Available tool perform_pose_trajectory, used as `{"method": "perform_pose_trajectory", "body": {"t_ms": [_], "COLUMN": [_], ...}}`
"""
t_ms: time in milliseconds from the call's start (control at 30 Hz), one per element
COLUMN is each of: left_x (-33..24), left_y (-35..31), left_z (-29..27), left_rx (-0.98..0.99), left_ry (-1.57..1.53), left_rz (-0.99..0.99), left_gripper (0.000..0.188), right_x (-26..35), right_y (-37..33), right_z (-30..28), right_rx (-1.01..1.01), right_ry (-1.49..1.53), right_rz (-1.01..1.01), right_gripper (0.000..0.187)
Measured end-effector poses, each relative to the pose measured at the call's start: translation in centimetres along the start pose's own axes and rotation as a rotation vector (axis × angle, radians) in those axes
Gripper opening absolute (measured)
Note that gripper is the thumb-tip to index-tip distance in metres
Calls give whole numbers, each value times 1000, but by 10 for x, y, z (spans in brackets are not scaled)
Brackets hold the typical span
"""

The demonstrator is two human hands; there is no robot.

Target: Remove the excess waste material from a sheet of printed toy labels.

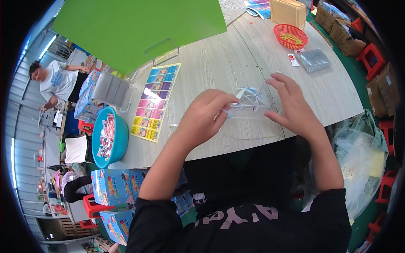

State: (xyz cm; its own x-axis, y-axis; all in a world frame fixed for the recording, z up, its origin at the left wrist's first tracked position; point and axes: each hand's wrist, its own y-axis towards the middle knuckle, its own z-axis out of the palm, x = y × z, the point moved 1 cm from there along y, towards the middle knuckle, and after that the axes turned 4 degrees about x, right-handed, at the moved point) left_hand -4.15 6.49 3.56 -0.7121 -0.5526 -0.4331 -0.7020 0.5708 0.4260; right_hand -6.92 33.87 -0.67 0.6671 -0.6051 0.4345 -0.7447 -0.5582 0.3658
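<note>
Over the near part of the table, a small tangle of thin white and blue strips [252, 98] lies between my hands. Clear, shiny film seems to surround it, though its outline is hard to make out. The thumb and index finger of my left hand [202, 116] are closed at the left end of the strips. My right hand [295, 107] is just to their right, thumb and fingers spread apart with nothing gripped. Left of my left hand is a sheet of colourful printed labels [155, 101] in yellow, pink, purple and blue.
At the table's left edge is a turquoise basin [123, 139] of wrapped pieces. Far right are a red basket [276, 31] with yellow-green sticks and stacked clear plastic sleeves [314, 61]. A green board [139, 29] with a wire stand rises behind. Blue printed boxes [110, 185] are stacked lower left; a person works beyond.
</note>
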Motion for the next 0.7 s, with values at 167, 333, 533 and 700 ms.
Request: {"method": "perform_pose_trajectory", "body": {"t_ms": [167,333,533,700], "left_x": [16,44,22,16], "left_y": [-63,-121,-135,-125], "left_z": [-31,1,15,59], "left_rx": [-134,0,65,-242], "left_ry": [196,431,265,-680], "left_rz": [-272,-464,-554,-487], "left_gripper": [29,52,59,50], "right_x": [16,13,48,78], "right_y": [51,37,42,30], "right_z": [31,54,80,94], "right_rx": [135,408,378,229], "right_ry": [-137,-95,-40,249], "right_rz": [-106,17,-183,-285], "right_gripper": [88,95,72,31]}}
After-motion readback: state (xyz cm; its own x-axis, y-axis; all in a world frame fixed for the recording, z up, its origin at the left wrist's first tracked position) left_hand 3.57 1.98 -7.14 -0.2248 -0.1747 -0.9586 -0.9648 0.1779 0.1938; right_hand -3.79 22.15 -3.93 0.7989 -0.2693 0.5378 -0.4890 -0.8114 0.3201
